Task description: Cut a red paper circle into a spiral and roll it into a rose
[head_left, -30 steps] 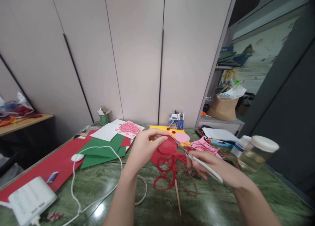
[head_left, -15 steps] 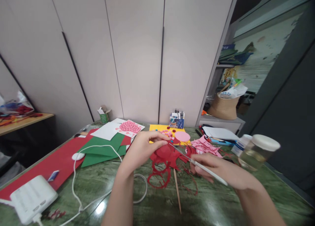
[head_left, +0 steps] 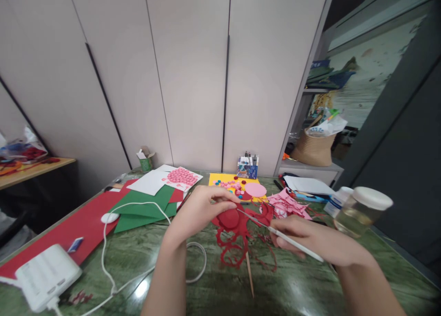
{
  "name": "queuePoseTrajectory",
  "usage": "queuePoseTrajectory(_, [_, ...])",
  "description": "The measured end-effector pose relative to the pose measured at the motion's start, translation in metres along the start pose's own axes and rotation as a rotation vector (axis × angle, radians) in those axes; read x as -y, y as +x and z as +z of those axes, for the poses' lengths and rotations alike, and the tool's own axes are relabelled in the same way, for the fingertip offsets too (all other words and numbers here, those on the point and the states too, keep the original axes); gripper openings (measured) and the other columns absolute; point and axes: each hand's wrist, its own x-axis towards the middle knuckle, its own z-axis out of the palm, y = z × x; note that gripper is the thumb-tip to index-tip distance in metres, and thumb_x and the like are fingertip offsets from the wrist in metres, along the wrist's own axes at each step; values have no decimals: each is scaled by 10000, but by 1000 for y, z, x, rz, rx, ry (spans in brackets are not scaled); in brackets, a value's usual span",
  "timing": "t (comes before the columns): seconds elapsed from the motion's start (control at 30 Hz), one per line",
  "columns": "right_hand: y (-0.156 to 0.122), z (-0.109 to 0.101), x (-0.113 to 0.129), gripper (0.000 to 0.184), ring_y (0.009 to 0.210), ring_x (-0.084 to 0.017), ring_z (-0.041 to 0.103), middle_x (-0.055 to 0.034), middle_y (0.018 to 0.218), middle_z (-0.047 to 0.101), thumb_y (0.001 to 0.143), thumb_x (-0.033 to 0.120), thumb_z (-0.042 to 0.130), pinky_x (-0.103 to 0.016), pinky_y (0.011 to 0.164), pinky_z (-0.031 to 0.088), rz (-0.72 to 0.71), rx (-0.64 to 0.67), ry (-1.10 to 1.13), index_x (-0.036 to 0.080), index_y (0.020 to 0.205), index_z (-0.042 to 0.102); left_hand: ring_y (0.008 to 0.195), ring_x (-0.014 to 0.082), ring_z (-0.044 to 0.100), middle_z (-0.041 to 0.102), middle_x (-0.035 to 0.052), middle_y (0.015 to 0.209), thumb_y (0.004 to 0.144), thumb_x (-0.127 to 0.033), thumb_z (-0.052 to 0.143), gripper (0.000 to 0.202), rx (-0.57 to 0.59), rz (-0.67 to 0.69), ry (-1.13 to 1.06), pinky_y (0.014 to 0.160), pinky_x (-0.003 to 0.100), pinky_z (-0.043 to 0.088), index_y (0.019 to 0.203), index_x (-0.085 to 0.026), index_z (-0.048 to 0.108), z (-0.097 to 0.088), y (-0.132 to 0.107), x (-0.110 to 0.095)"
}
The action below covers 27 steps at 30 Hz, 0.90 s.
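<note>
My left hand (head_left: 206,210) reaches in over the middle of the table, thumb and fingers pinched together at the upper edge of some red paper cut-outs (head_left: 229,219). What sits in the pinch is too small to make out. In my right hand (head_left: 306,235) is a pen-like tool (head_left: 299,247) with a white handle and a thin metal shaft, held slantwise. Its tip meets my left fingertips. Red ring-shaped scraps (head_left: 234,256) hang below the cut-outs, beside a pointed wooden stick (head_left: 250,277).
Pink paper scraps (head_left: 287,203) lie right of a yellow sheet (head_left: 215,178) bearing small pink pieces. A lidded jar (head_left: 354,219) stands at the right. White cable (head_left: 103,247), green paper (head_left: 141,215) and a white power adapter (head_left: 46,274) occupy the left.
The red cut-outs and ring scraps have shifted a little right and turned. My right hand and its tool have moved slightly right and down; my left hand has moved slightly right.
</note>
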Motion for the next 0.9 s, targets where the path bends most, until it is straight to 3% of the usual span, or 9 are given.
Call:
queuePoseTrajectory(0.17, [0, -1, 1, 309, 547, -89, 355, 36, 619, 406, 905, 411, 408, -218, 499, 278, 9, 76, -16, 171, 739, 507, 790, 152, 645, 723, -10, 844, 777, -213, 567, 167, 33, -12, 20, 704, 267, 472, 822, -276, 715, 0, 0, 2])
queuePoseTrajectory(0.9, [0, -4, -1, 277, 637, -103, 427, 23, 696, 500, 910, 369, 410, -222, 566, 307, 9, 102, -224, 172, 736, 499, 768, 137, 636, 718, -16, 839, 787, -196, 559, 160, 157, 13, 47, 705, 246, 474, 829, -244, 706, 0, -1, 4])
